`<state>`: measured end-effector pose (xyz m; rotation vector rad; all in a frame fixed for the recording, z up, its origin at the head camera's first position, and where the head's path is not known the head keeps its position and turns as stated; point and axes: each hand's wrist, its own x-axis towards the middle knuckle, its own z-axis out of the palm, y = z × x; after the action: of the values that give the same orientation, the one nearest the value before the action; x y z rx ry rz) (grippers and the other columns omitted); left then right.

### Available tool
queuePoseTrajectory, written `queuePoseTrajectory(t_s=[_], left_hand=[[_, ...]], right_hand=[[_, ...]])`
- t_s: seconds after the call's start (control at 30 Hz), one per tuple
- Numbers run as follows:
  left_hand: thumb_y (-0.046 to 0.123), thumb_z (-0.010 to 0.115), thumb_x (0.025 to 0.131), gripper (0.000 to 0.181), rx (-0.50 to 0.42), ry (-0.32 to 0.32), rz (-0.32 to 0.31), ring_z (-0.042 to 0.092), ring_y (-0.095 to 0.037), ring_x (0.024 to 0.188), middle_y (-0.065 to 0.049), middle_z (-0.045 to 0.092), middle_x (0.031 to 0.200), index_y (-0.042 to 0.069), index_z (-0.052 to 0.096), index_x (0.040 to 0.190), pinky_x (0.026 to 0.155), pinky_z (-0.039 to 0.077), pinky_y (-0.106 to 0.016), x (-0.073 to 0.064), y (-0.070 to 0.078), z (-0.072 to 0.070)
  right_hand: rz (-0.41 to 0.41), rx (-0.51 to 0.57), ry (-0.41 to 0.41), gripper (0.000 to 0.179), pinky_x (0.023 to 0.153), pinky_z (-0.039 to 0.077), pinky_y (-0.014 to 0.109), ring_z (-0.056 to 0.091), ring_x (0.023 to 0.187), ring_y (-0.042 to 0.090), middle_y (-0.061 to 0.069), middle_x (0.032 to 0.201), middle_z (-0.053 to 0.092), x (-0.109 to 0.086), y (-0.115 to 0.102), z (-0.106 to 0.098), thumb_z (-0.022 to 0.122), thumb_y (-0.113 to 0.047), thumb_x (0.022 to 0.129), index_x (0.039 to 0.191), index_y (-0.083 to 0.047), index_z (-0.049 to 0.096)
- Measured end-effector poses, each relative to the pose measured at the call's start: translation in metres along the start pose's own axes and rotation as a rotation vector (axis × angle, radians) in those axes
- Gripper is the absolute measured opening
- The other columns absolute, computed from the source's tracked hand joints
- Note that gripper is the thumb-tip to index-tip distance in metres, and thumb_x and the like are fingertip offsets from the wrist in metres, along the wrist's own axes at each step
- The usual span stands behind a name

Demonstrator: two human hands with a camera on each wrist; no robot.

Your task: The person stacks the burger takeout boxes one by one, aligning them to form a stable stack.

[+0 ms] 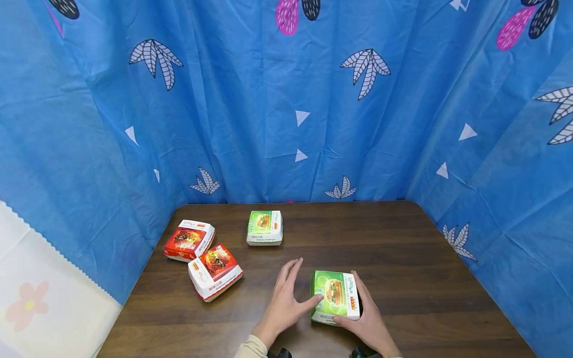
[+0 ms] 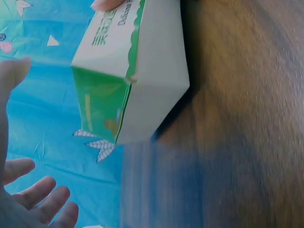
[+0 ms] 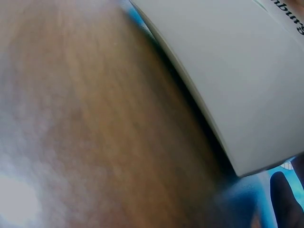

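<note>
A green-and-white hamburger box [image 1: 331, 288] is at the front of the table, right of centre. My right hand [image 1: 370, 322] grips it from the right, thumb at the near edge and fingers along the far right side. To its left is my left hand [image 1: 282, 307], fingers spread and thumb pointing toward the box. In the left wrist view a gap shows between the left thumb [image 2: 14, 76] and the box [image 2: 107, 99]. The right wrist view shows the box's white side [image 3: 237, 80] close up; whether its base rests fully on the table cannot be told.
Another green hamburger box [image 1: 264, 228] stands near the table's back edge. Two red-and-white hamburger boxes, one farther back [image 1: 187, 241] and one nearer [image 1: 216, 272], sit at the left with their corners together. A blue patterned curtain [image 1: 286, 124] surrounds the brown wooden table [image 1: 403, 258].
</note>
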<state>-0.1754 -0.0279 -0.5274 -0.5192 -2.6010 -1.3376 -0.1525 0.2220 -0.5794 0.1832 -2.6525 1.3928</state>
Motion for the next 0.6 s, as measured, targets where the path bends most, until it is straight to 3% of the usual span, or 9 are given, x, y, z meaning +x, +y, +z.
queuePoseTrajectory(t_s=[0.23,0.6], left_hand=[[0.052,0.079,0.087,0.085,-0.017,0.126,-0.035,0.047,-0.030,0.141,-0.006,0.044,0.155,0.019,0.042,0.157,0.108,0.047,-0.055,-0.002,-0.006,-0.012],[0.038,0.085,0.085,0.079,0.025,0.269,-0.022,0.052,-0.031,0.136,-0.009,0.051,0.148,0.015,0.050,0.152,0.107,0.047,-0.055,-0.001,-0.018,-0.032]], right_hand=[[0.013,0.008,-0.003,0.123,0.102,0.042,0.059,0.041,0.142,0.038,0.017,0.168,0.027,0.000,0.000,0.000,0.094,-0.038,0.073,0.167,-0.020,0.016],[0.030,0.011,-0.010,0.124,0.104,0.041,0.059,0.036,0.146,0.036,0.012,0.170,0.024,0.000,-0.002,-0.001,0.094,-0.039,0.073,0.167,-0.023,0.015]])
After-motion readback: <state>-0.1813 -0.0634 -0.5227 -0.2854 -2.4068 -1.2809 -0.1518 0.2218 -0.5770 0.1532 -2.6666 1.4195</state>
